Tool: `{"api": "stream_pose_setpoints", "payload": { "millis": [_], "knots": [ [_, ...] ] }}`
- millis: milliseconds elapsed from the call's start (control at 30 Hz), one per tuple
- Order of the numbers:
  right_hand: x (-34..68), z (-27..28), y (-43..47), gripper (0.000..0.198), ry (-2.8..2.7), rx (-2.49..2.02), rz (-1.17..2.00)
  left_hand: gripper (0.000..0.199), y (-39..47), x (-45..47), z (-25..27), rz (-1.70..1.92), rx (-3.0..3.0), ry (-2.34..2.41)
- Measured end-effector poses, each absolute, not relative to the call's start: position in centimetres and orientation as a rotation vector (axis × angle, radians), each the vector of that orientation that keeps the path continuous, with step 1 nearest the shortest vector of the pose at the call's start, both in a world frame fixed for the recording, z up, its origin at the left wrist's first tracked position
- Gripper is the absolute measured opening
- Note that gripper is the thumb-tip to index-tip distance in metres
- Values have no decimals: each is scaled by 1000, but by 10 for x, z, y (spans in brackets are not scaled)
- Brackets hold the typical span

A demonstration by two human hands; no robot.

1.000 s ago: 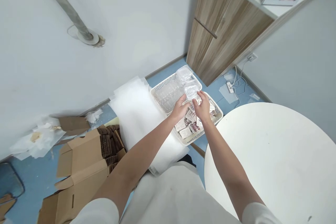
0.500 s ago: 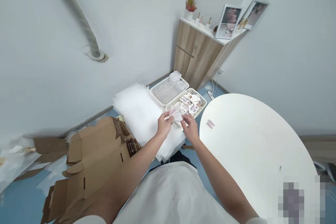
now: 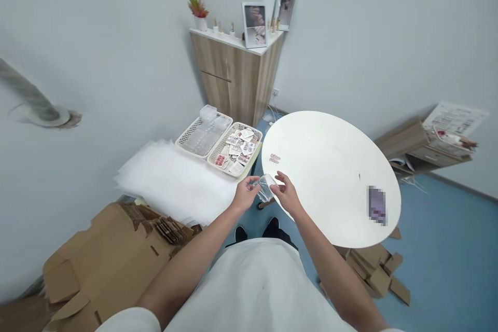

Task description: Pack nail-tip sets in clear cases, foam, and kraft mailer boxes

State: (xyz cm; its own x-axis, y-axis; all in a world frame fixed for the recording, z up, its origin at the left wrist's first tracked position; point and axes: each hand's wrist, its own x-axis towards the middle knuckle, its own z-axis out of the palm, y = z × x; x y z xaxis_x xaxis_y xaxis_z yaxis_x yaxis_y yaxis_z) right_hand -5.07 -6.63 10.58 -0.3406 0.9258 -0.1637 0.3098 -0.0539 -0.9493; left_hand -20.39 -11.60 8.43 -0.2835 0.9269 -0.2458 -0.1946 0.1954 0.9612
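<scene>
Between my two hands, in front of my body near the round table's left edge, is a small clear plastic box (image 3: 266, 188). My left hand (image 3: 245, 193) pinches its left side with thumb and fingers. On the right side, my right hand (image 3: 287, 193) grips it with the thumb, its index finger raised. Whether anything lies inside the clear plastic is hard to make out. Just beyond my hands, a white basket (image 3: 241, 171) holds several printed cards with small coloured pieces. A second white basket (image 3: 182, 146) beside it contains clear plastic boxes (image 3: 208, 113).
The white round table (image 3: 322, 166) carries a small set of nail-like pieces (image 3: 274, 158) and a blurred purple item (image 3: 377, 205). White foam sheets (image 3: 175, 176) and flattened cardboard (image 3: 112, 254) lie left. A wooden cabinet (image 3: 241, 78) stands behind.
My view has turned right, bringing more of the table and a shelf into sight. My hands, still on the clear plastic, have moved from over the card basket to near the table's edge.
</scene>
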Motion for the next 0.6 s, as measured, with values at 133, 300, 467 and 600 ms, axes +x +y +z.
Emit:
{"api": "stream_pose_setpoints", "payload": {
  "millis": [133, 300, 467, 600],
  "knots": [
    [-20, 106, -68, 67, -1544, -1370, 1458, 30, -105, -174, 91, 1185, 992, 1312],
    [26, 113, -66, 51, -1536, -1375, 1519, 32, -90, -139, 100, 924, 1187, 1185],
    [67, 120, -57, 20, -1562, -1411, 1524, 61, -70, -106, 107, 842, 1222, 1151],
    [92, 118, -43, 17, -1499, -1365, 1603, 68, -51, -83, 106, 880, 1245, 1219]
  ]
}}
